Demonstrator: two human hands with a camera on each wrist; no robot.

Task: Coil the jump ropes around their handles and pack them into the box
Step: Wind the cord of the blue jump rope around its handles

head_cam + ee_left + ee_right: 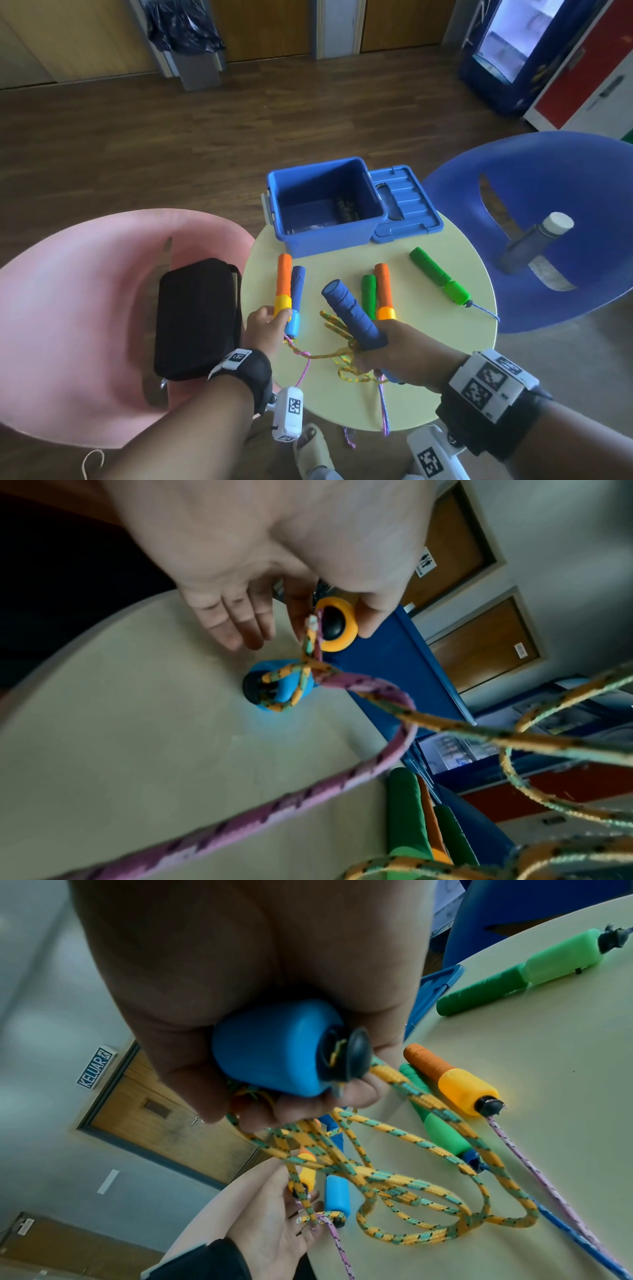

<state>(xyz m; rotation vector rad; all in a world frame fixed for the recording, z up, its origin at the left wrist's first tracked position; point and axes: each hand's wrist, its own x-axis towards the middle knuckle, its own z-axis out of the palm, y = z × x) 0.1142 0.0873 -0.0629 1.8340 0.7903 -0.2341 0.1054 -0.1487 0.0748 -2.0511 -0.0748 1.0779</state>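
On the round pale yellow table (pixel 428 342) lie several jump rope handles. My left hand (pixel 274 317) pinches the yellow cap of an orange handle (pixel 283 281) between thumb and forefinger (pixel 298 615); its other fingers are straight. A blue handle (pixel 297 291) lies beside it, its light blue cap (pixel 287 688) on the table. My right hand (pixel 375 346) grips a second blue handle (pixel 352 315) raised at a tilt, together with loops of yellow-green rope (pixel 394 1183). A pink rope (pixel 308 791) crosses the yellow one. The open blue box (pixel 325 240) stands at the far edge.
The box lid (pixel 407 205) lies to the right of the box, and a dark coil (pixel 346 209) lies inside. Two green handles (pixel 440 275) (pixel 368 294) and another orange one (pixel 383 291) lie mid-table. A black pouch (pixel 197 315) sits on a pink chair, a bottle (pixel 534 240) on a blue chair.
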